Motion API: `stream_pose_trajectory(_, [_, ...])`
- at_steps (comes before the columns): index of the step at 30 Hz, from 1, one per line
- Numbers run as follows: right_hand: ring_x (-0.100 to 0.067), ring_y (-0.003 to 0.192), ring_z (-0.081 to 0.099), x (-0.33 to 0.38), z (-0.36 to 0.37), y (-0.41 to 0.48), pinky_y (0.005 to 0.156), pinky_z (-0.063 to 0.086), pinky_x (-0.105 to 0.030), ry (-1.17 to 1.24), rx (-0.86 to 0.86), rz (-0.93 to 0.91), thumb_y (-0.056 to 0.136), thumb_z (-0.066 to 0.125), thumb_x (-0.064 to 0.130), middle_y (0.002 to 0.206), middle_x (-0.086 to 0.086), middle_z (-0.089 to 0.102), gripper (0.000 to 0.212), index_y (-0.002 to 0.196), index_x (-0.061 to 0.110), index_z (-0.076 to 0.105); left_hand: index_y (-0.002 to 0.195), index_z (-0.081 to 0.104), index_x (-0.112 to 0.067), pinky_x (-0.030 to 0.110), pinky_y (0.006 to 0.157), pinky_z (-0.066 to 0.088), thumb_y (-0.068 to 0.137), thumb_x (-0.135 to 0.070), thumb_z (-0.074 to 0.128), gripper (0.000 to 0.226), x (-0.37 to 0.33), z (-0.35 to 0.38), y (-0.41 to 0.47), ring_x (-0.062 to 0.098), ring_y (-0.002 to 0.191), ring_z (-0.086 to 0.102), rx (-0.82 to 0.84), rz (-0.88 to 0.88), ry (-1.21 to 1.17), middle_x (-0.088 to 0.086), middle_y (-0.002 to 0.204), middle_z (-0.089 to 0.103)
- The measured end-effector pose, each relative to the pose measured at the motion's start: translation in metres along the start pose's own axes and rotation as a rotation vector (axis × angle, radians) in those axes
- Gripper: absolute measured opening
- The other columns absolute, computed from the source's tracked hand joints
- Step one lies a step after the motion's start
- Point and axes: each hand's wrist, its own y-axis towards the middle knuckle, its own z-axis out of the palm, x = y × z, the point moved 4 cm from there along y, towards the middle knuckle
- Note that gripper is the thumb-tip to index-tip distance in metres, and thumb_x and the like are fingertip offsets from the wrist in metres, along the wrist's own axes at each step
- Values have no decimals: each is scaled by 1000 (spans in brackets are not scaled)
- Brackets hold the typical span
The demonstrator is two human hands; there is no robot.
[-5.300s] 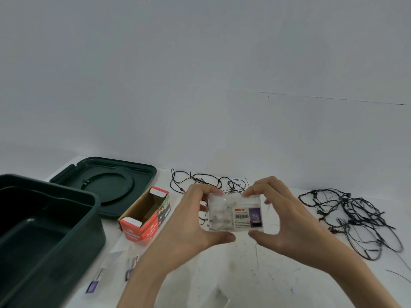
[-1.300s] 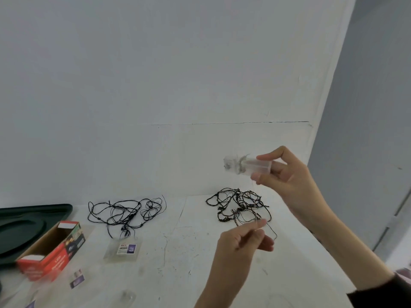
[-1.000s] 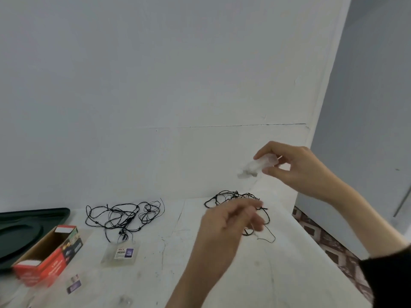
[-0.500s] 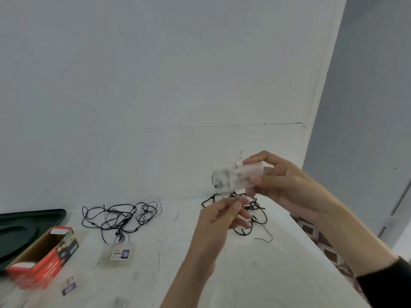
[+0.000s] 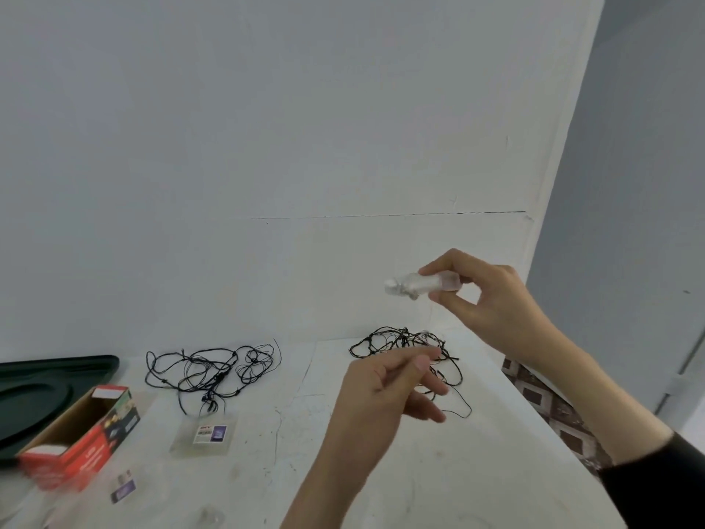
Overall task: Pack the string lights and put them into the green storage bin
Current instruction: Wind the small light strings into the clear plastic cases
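My right hand [image 5: 492,311] is raised above the table and is shut on a small clear plastic pack [image 5: 419,286] with something pale bunched at its left end. Below it, my left hand [image 5: 381,399] has thumb and forefinger pinched together; I see nothing between them. Behind my left hand lies a tangle of black string lights [image 5: 385,337]. A second black tangle [image 5: 210,372] lies further left. A filled clear pouch with a label [image 5: 208,435] rests in front of that second tangle. The green bin is out of view; only its dark green lid [image 5: 38,387] shows at the left edge.
An open red cardboard box [image 5: 80,433] lies on its side at the left. A small labelled pouch [image 5: 124,490] lies near the front. The white table ends at the right, with patterned floor tiles [image 5: 553,410] beyond. A white wall stands close behind.
I set the filled labelled pouch down on the table and my view turned right. In the last second my right hand lifted the clear pack while my left hand dropped away from it.
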Motion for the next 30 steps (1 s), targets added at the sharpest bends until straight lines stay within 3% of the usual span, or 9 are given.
stream_pose_trajectory(5, [-16, 71, 51, -7, 3, -6, 76, 46, -32, -70, 342, 69, 79, 61, 9, 82, -3, 64, 33, 93, 39, 63, 86, 72, -19, 16, 59, 49, 95, -17, 49, 25, -11, -21, 10, 10, 54, 57, -140, 110, 33, -3, 65, 65])
stream_pose_trajectory(7, [-29, 70, 46, -5, 5, -10, 69, 44, -37, 38, 497, 108, 75, 60, 12, 79, -17, 56, 31, 93, 37, 66, 83, 71, -18, 16, 58, 47, 95, -19, 49, 25, -9, -24, 13, 9, 53, 52, -158, 104, 40, -4, 62, 62])
stream_pose_trajectory(8, [-31, 67, 41, -3, 5, -12, 64, 42, -32, 121, 574, 131, 76, 62, 10, 77, -22, 49, 30, 95, 32, 67, 81, 71, -18, 16, 57, 47, 95, -19, 49, 25, -6, -26, 14, 10, 53, 51, -166, 93, 40, -5, 62, 60])
stream_pose_trajectory(10, [-19, 60, 40, -1, 4, -17, 63, 40, -22, 284, 689, 174, 78, 64, 1, 74, -26, 46, 30, 98, 23, 69, 80, 70, -17, 16, 55, 45, 95, -20, 50, 25, 1, -26, 16, 11, 52, 49, -175, 60, 36, -5, 62, 58])
stream_pose_trajectory(12, [-13, 63, 49, 1, 5, -21, 66, 44, -21, 461, 716, 203, 77, 62, -2, 76, -21, 58, 29, 98, 17, 68, 78, 69, -18, 18, 55, 45, 94, -21, 50, 25, 9, -25, 17, 13, 54, 48, -160, 19, 18, -2, 64, 56])
stream_pose_trajectory(15, [-21, 66, 51, -3, 8, -21, 65, 46, -24, 780, 582, 245, 74, 58, -3, 78, -16, 63, 28, 100, 5, 64, 79, 70, -19, 22, 55, 44, 94, -20, 51, 24, 21, -21, 16, 16, 57, 48, -125, -41, -30, 1, 68, 56])
stream_pose_trajectory(19, [-22, 64, 55, -11, 11, -13, 66, 49, -26, 1092, 300, 314, 71, 73, 2, 79, -13, 65, 30, 100, 8, 64, 87, 70, -14, 19, 55, 43, 96, -22, 49, 25, 29, -14, 12, 15, 53, 47, -85, -94, -75, -2, 63, 54])
stream_pose_trajectory(26, [-20, 70, 59, -5, 20, -11, 77, 48, -28, 898, 64, 275, 73, 67, 4, 86, -12, 71, 32, 103, 13, 61, 93, 73, -17, 19, 59, 45, 95, -17, 50, 24, 23, -3, 8, 11, 54, 51, -36, -56, 10, -5, 61, 59])
stream_pose_trajectory(30, [-36, 72, 59, -6, 23, -10, 79, 48, -48, 559, 42, 197, 81, 69, 6, 87, -22, 68, 29, 99, 27, 63, 94, 73, -21, 20, 60, 48, 93, -18, 55, 18, 10, -6, 6, 11, 52, 57, -47, 5, 116, -3, 65, 67])
